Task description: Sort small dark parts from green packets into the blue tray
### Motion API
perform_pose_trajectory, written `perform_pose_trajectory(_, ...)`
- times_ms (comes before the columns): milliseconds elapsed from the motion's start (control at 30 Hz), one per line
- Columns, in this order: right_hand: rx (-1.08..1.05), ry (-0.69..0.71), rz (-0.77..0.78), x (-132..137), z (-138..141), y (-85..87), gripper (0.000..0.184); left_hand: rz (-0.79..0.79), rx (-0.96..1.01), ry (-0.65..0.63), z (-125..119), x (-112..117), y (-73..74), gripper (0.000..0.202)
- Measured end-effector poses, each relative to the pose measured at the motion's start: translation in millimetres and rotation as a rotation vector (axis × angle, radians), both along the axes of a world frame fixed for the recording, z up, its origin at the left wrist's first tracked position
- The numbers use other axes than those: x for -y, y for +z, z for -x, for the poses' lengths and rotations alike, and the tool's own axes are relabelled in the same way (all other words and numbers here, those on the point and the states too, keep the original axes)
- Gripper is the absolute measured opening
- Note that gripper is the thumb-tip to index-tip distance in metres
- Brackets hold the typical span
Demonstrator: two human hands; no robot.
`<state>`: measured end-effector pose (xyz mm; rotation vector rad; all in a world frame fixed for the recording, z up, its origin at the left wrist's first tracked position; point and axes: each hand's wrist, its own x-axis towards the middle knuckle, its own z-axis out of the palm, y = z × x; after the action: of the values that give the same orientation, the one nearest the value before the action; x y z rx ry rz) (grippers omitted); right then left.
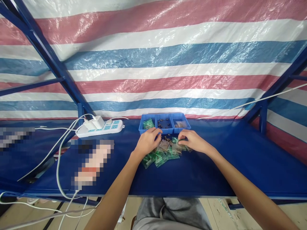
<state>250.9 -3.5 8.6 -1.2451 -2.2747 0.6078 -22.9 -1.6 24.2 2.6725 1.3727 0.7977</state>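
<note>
My left hand [146,141] rests on the blue bench with its fingers curled, pinched near some small dark parts [167,138] lying loose on the cloth. My right hand [193,141] is curled too, its fingertips pinching the edge of a small clear bag from a pile of bags with green contents [163,154] between both hands. What the left fingers hold is too small to make out. Just behind the hands stands a blue tray with three compartments [164,122]: green bags on the left, dark parts in the middle, clear bags on the right.
A white power strip [100,129] with plugged chargers and white cables [59,159] lies at the left. Blue steel frame posts [263,119] stand at both sides. A striped tarpaulin [168,64] closes the back. The bench's front edge [168,195] is near my legs.
</note>
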Motion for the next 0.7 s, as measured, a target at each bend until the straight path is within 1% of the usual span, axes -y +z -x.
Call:
perform_pose_trajectory(167,-0.138,-0.027,0.051,-1.5,7.0,3.0,0.020,0.025,0.019,-0.005,-0.8,-0.2,-1.3,0.026)
perform_pose_trajectory(267,-0.248,-0.056,0.070,-5.5,11.0,9.6,0.026,0.015,0.042,0.001,-0.2,-1.5,-3.1,0.026)
perform_pose_trajectory(333,-0.322,-0.046,0.084,-9.0,15.2,15.5,0.029,0.002,0.057,0.001,0.1,-1.8,-3.6,0.025)
perform_pose_trajectory(400,-0.373,-0.044,0.103,-11.1,21.3,20.7,0.030,-0.008,0.075,-0.013,0.0,-1.0,-3.2,0.024)
perform_pose_trajectory(467,-0.430,-0.073,0.117,-10.5,28.5,23.1,0.030,-0.020,0.094,-0.034,-0.8,0.8,-1.8,0.025)
perform_pose_trajectory(600,-0.602,-0.158,0.147,-1.5,42.3,17.1,0.032,-0.054,0.126,-0.074,-4.1,5.8,-0.2,0.035)
perform_pose_trajectory(700,-0.629,-0.162,0.191,6.4,50.3,9.1,0.033,-0.089,0.103,-0.115,-6.7,7.4,-2.3,0.031)
